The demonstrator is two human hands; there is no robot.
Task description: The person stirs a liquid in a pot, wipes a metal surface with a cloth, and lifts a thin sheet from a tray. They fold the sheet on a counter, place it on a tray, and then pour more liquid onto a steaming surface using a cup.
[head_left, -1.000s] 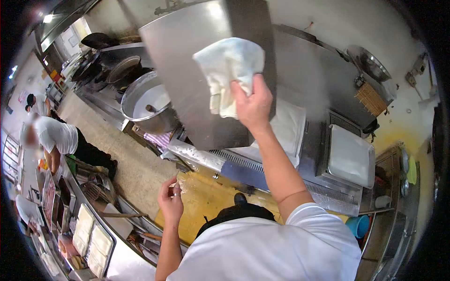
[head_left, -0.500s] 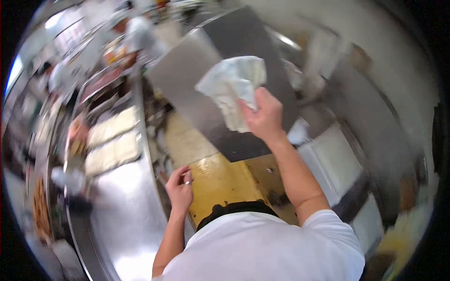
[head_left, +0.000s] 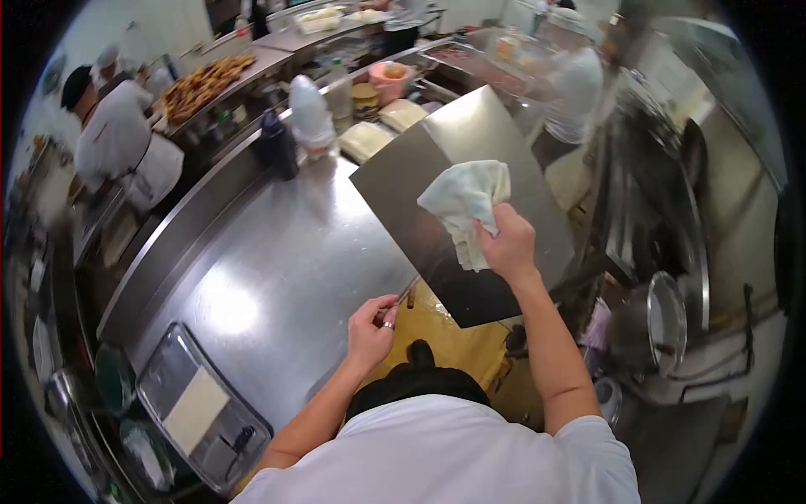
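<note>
My right hand point(head_left: 510, 245) grips a pale, crumpled cloth point(head_left: 470, 202), which lies over a large dark-and-bright metal sheet point(head_left: 537, 223). What supports the sheet cannot be made out. My left hand point(head_left: 372, 334), with a ring on one finger, is closed, its fingertips pressed together near the steel table's right edge, below and left of the sheet. Whatever it pinches, if anything, is too small to name. To its left spreads the shiny steel table point(head_left: 277, 244).
A tray with a pale slab point(head_left: 195, 410) lies at the lower left. Bottles point(head_left: 311, 118) and pale slabs point(head_left: 365, 141) stand at the table's far end. Co-workers point(head_left: 126, 134) point(head_left: 575, 84) work at left and upper right. A metal pot point(head_left: 655, 323) is at right.
The view has swung left, bringing the tray and more of the steel table into sight. My right hand still grips the cloth over the sheet; my left hand now appears nearer the sheet's lower edge.
</note>
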